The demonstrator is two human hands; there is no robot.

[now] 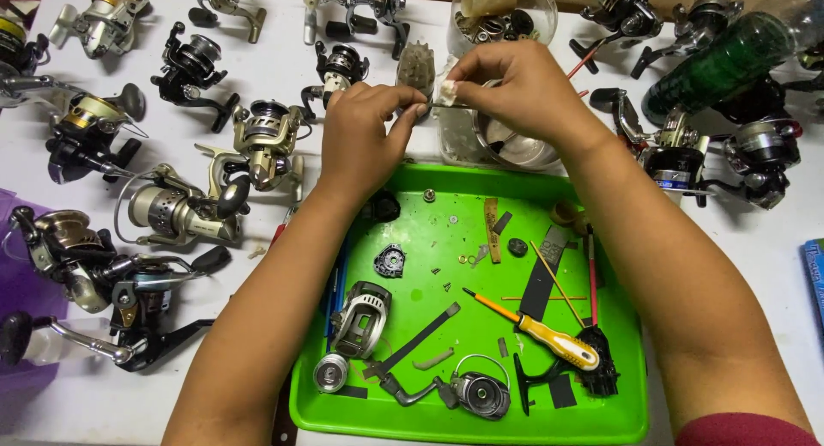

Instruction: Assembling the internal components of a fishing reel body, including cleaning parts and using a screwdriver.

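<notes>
Head view: above the green tray [378, 416], at twelve o'clock.
Left hand [365, 137]: I pinch a thin metal rod [448, 106].
Right hand [524, 90]: I press a white wad [447, 89] on that rod.
Tray: yellow-handled screwdriver [549, 333] at five o'clock.

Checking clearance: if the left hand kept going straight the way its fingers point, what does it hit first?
The left hand points right, pinching a thin rod. Straight on, it would meet the right hand first, at the white wad that hand presses on the rod. The gap looks small, though depth is hard to judge.
</notes>
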